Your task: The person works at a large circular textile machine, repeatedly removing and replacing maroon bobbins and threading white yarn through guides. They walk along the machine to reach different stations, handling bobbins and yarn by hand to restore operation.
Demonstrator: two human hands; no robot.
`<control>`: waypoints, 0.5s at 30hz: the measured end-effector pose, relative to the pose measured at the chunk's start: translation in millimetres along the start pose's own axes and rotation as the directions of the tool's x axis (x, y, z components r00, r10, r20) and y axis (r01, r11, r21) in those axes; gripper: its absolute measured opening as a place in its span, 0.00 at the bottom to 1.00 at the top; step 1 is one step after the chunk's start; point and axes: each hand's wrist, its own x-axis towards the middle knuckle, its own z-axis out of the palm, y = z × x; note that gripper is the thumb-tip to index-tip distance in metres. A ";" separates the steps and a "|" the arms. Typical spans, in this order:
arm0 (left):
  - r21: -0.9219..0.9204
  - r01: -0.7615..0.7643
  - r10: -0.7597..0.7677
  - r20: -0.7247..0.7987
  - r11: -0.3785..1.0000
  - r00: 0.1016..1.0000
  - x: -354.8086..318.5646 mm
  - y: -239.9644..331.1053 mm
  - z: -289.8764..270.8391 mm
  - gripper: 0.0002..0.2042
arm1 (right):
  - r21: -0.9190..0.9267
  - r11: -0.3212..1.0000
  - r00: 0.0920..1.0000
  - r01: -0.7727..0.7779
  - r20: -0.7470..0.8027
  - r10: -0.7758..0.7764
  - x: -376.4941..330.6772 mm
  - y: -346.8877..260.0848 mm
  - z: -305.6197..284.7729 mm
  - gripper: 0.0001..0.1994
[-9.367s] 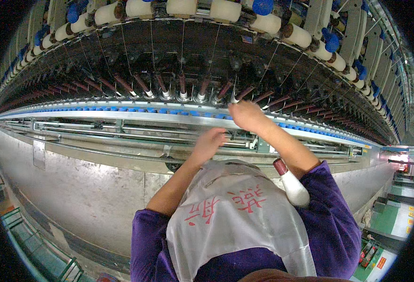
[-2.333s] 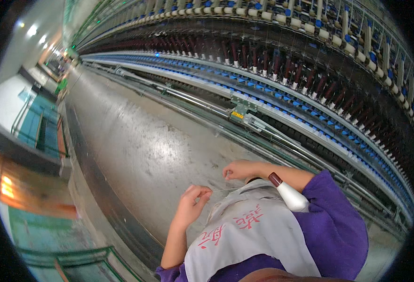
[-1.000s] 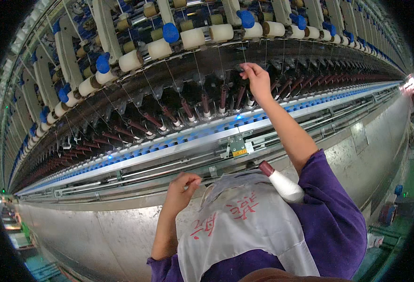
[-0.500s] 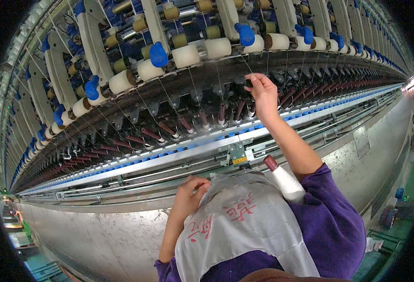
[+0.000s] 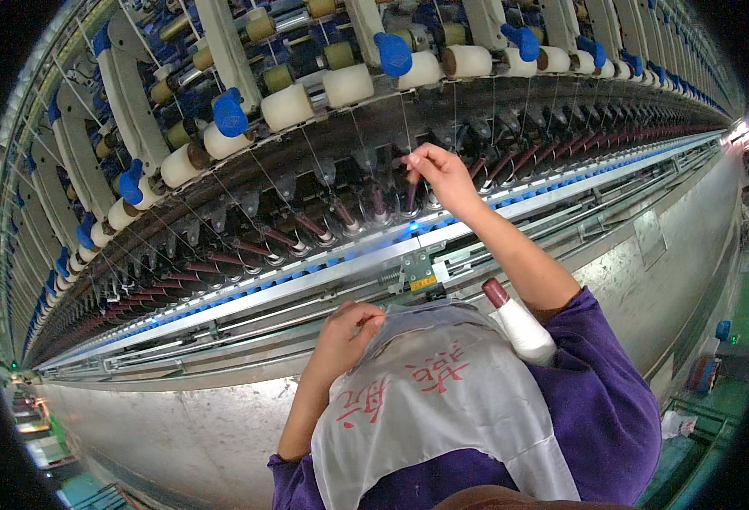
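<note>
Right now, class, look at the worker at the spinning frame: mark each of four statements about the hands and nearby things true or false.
1. The right hand reaches up to the row of dark spindles. True.
2. The left hand holds a blue roller cap. False: it rests at the edge of the grey apron.
3. A white bobbin sticks up by the right arm. True.
4. The frame's rail is lit red. False: the lit rail glows blue.

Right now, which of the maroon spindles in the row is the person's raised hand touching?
The maroon spindle directly under the right hand, just above the blue-lit rail; its neighbours stand untouched.
</note>
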 end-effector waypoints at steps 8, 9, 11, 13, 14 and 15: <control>-0.017 -0.018 0.017 -0.027 1.000 0.999 -6.0 -0.2 6.7 0.06 | -0.171 0.984 0.977 0.041 -0.197 -0.075 2.8 -4.9 10.4 0.09; -0.013 -0.012 0.012 -0.036 1.000 0.999 -7.1 -1.2 6.5 0.05 | -0.189 0.981 0.971 0.053 -0.222 -0.095 3.9 -5.8 11.6 0.09; -0.020 0.000 -0.002 -0.063 1.000 0.998 -8.9 -3.7 5.5 0.05 | -0.149 0.986 0.958 0.072 -0.264 -0.110 5.7 -7.5 14.0 0.09; -0.017 -0.020 0.018 -0.094 1.000 0.995 -9.8 -6.5 3.8 0.04 | -0.038 0.998 0.946 0.049 -0.318 -0.059 6.2 -8.8 16.2 0.10; -0.015 -0.030 0.028 -0.106 0.999 0.994 -9.5 -7.7 2.6 0.04 | -0.064 0.997 0.943 0.030 -0.329 -0.050 6.7 -9.6 16.0 0.10; -0.016 -0.023 0.021 -0.109 1.000 0.994 -8.6 -8.7 1.2 0.04 | -0.047 0.996 0.949 0.070 -0.305 -0.081 8.3 -10.0 16.7 0.10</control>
